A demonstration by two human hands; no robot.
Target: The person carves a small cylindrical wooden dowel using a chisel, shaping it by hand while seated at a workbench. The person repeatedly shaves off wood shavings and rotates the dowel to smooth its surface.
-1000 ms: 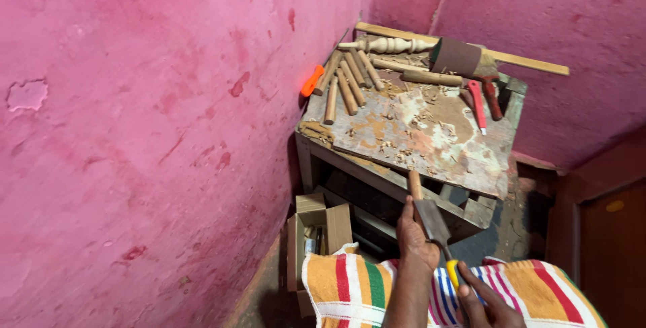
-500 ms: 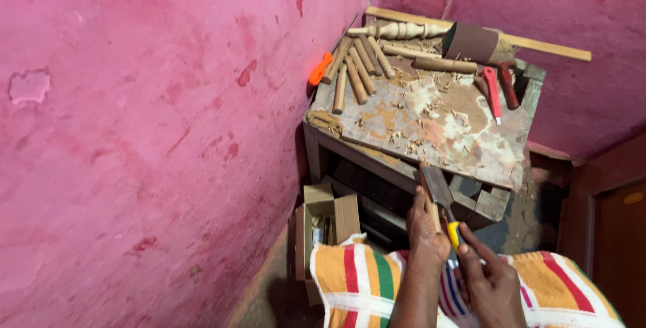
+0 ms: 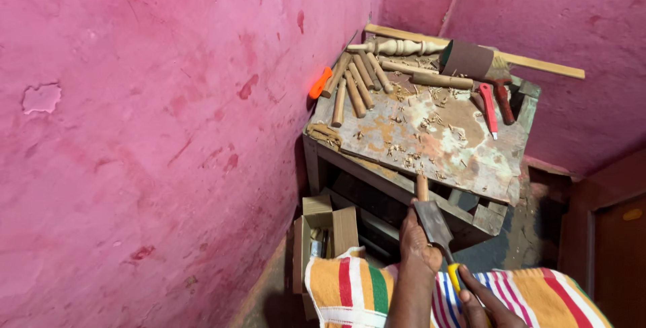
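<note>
Left hand [image 3: 418,244] fingers wrapped around chisel [image 3: 431,217], wooden handle pointing up toward table [image 3: 484,173] edge, just above fingers. Right hand [image 3: 488,304] at lower frame edge, fingers closed on yellow-handled tool [image 3: 456,277] touching chisel blade tip. Striped cloth [image 3: 356,294] below both hands. Wooden sticks [image 3: 356,86] well beyond fingers on table. Cardboard box [image 3: 323,237] left of left hand.

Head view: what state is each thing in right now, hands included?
Chisel: held in the left hand, wooden handle pointing at the bench.
Yellow-handled tool: gripped by the right hand, tip against the chisel.
Workbench: top littered with wood shavings.
Cardboard box: flaps open.
Wooden handles: lying loose on the bench.
Turned spindle: lying flat at the back.
</note>
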